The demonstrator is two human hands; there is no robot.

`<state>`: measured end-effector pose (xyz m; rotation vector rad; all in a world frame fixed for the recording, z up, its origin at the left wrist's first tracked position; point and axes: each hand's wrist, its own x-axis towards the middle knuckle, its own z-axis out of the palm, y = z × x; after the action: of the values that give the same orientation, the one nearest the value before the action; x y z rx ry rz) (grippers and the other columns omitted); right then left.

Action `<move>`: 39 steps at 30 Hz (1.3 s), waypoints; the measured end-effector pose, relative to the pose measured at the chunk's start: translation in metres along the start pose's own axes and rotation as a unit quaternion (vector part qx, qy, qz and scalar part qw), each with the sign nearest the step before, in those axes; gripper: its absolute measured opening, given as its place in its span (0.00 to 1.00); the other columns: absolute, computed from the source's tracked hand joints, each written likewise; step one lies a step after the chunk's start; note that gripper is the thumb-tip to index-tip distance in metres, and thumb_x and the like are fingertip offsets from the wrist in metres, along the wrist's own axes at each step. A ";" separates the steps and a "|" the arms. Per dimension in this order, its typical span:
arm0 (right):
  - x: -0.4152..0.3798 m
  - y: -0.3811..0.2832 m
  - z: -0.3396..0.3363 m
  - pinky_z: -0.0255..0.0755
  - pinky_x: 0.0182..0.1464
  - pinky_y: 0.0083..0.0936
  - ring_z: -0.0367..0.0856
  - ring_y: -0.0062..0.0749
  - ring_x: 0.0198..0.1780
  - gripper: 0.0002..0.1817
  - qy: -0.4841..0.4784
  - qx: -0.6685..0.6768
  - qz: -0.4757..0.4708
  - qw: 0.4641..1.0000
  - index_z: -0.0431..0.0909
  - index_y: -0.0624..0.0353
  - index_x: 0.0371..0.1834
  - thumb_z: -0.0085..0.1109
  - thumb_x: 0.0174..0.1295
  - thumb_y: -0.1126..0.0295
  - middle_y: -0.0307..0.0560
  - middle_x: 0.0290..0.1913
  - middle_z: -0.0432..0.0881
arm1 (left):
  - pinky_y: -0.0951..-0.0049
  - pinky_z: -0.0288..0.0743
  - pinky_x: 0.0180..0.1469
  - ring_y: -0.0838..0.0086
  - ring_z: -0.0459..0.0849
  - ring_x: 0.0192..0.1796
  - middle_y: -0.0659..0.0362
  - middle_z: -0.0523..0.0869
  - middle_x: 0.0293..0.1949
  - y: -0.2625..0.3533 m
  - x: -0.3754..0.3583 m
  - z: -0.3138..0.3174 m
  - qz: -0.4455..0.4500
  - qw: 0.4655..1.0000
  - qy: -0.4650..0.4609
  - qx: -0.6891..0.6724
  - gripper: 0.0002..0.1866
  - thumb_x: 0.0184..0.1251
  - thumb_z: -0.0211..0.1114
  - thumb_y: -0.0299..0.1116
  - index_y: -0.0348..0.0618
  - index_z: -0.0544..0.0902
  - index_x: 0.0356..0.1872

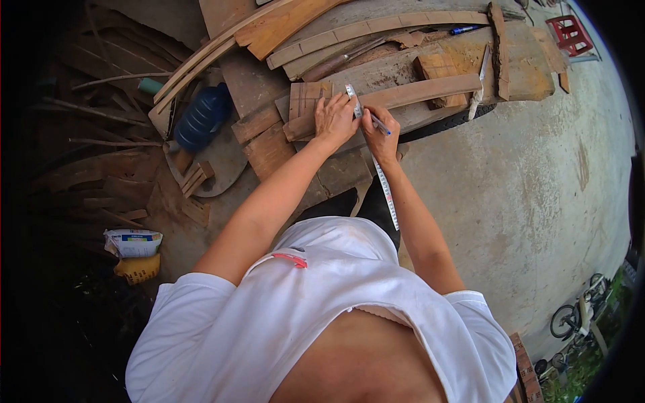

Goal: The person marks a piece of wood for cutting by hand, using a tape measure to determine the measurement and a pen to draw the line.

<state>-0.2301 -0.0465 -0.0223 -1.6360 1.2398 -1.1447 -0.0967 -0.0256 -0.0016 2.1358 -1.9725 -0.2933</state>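
Note:
A curved wooden strip (430, 92) lies across blocks on the workbench. My left hand (335, 121) rests on its near end, fingers bent and gripping the edge of a white measuring tape (387, 195). The tape crosses the strip, passes by my right hand and hangs down toward my lap; its upper end shines. My right hand (381, 134) is closed around a blue pen (381, 125), close beside the tape and my left fingers. The pen's tip is hidden by my fingers. Under the strip sit a marked wooden block (304, 99) and another wooden block (440, 70).
Beyond the strip lie a chisel-like tool (336, 64), a slatted curved piece (383, 25), a blue pen-like item (465, 30) and a knife-like blade (484, 64). A blue water jug (201, 117) and scrap wood are at left. A red plastic stool (570, 35) stands far right.

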 end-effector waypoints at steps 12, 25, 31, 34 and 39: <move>0.011 0.006 0.008 0.78 0.39 0.33 0.87 0.49 0.36 0.08 0.000 -0.013 -0.025 1.000 0.85 0.64 0.40 0.63 0.64 0.71 0.56 0.34 0.86 | 0.44 0.65 0.69 0.64 0.78 0.65 0.57 0.85 0.54 0.000 0.001 0.001 0.006 1.000 0.008 0.005 0.26 0.58 0.73 0.40 0.44 0.82 0.58; 0.020 0.005 0.012 0.78 0.41 0.34 0.87 0.49 0.36 0.07 0.005 -0.007 -0.047 0.999 0.85 0.63 0.40 0.63 0.64 0.71 0.56 0.35 0.86 | 0.44 0.64 0.70 0.65 0.78 0.65 0.57 0.85 0.54 -0.001 0.002 0.002 -0.005 1.000 -0.004 -0.008 0.26 0.58 0.73 0.39 0.43 0.82 0.58; -0.013 0.001 -0.015 0.79 0.38 0.31 0.87 0.45 0.33 0.07 -0.019 -0.044 0.004 0.999 0.85 0.64 0.39 0.63 0.64 0.72 0.55 0.34 0.86 | 0.44 0.63 0.70 0.64 0.77 0.66 0.56 0.85 0.56 0.001 -0.001 0.000 -0.012 1.000 -0.003 -0.023 0.27 0.57 0.74 0.39 0.42 0.81 0.59; -0.006 -0.001 -0.012 0.79 0.38 0.31 0.88 0.45 0.34 0.08 0.013 0.001 0.022 1.000 0.85 0.65 0.39 0.62 0.64 0.71 0.56 0.34 0.86 | 0.44 0.63 0.70 0.64 0.77 0.67 0.56 0.84 0.56 0.001 -0.002 0.000 -0.011 1.000 -0.004 -0.022 0.28 0.57 0.74 0.40 0.43 0.81 0.59; 0.017 0.003 0.004 0.79 0.39 0.32 0.88 0.45 0.35 0.09 -0.005 0.014 0.019 1.000 0.86 0.64 0.40 0.62 0.65 0.69 0.57 0.35 0.87 | 0.44 0.63 0.70 0.64 0.76 0.67 0.57 0.84 0.56 0.002 0.000 -0.003 -0.002 1.000 -0.011 -0.009 0.27 0.57 0.74 0.40 0.43 0.81 0.59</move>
<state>-0.2247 -0.0638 -0.0231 -1.5893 1.2395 -1.1244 -0.0976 -0.0252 0.0016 2.1354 -1.9698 -0.3336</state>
